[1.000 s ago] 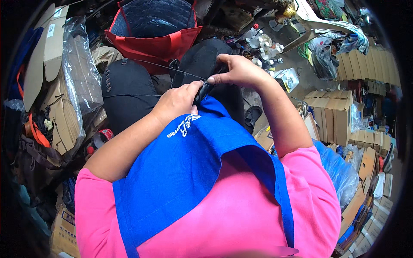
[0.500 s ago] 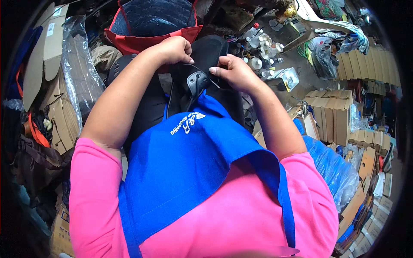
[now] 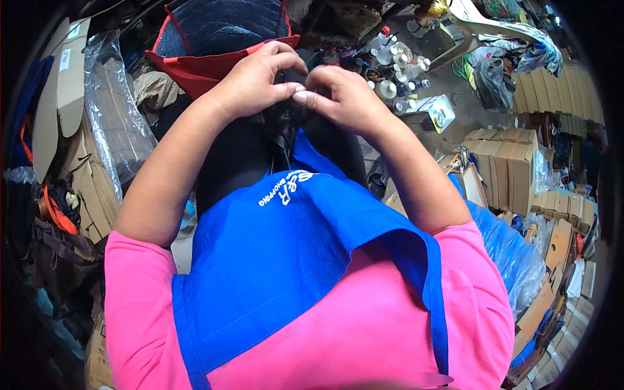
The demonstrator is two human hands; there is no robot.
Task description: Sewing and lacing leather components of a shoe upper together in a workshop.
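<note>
A black lace-up shoe [image 3: 283, 123] lies over my lap, mostly hidden by my hands and dark against my black trousers. My left hand [image 3: 257, 79] is closed round its left side, fingers curled over the far part and thumb pointing inward. From the other side my right hand [image 3: 346, 99] closes on it too, with bent fingers. The two thumb tips meet above the shoe. Its laces and eyelets cannot be made out behind the fingers. A blue apron [image 3: 260, 240] covers my front, close below the shoe.
Beyond my hands stands an open red bag [image 3: 221, 49] with a silvery lining. Several bottles [image 3: 400, 65] crowd the floor at the far right. Stacked cardboard [image 3: 500, 169] and blue plastic wrap [image 3: 507, 253] lie to the right; plastic-covered cardboard [image 3: 117, 110] leans at the left.
My hands have come together over the shoe, from apart with a lace between them. The eyelets and lace that showed before are now covered.
</note>
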